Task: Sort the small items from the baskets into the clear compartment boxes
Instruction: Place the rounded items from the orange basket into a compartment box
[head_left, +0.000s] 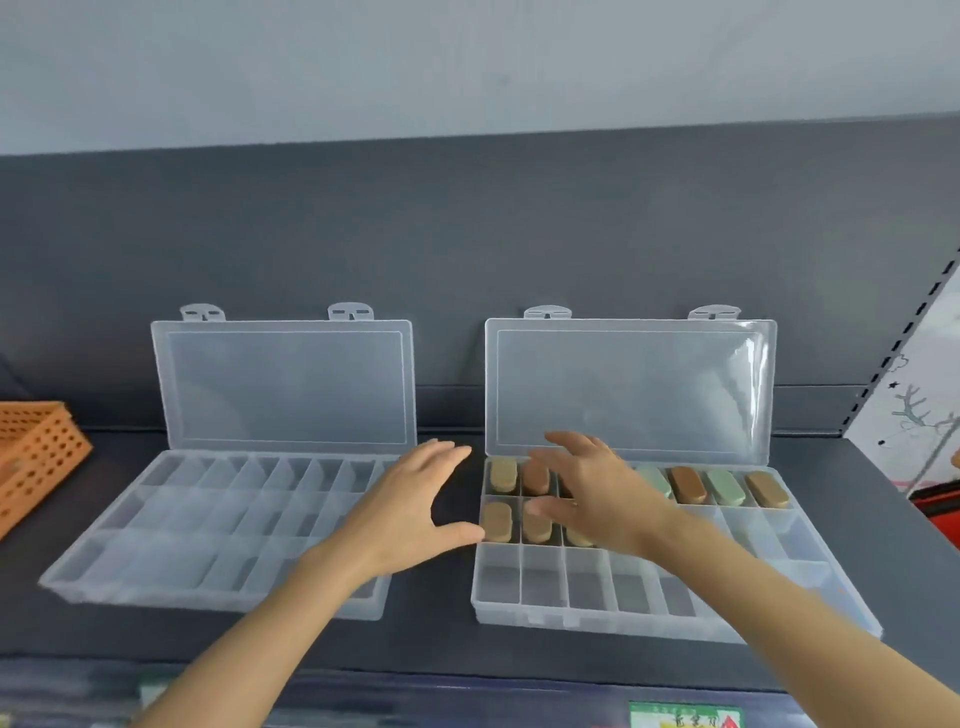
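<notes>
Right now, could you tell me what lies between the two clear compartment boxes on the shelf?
In the head view, the left hand hovers open over the gap between the left box and the right box; beneath it is only bare dark shelf.

On the shelf (441, 644) in front of me I see two compartment boxes side by side, lids standing up behind them against the back panel (467, 234). The left box (156, 566) has nothing in its compartments that I can make out. The right box (597, 597) holds small items (688, 484) along its back row and in the left end of its middle row; its front row is bare. A basket (36, 452) sits at the far left, well apart from the left box. My left hand (410, 509) hovers between the boxes, my right hand (602, 488) over the right box's left compartments.
</notes>
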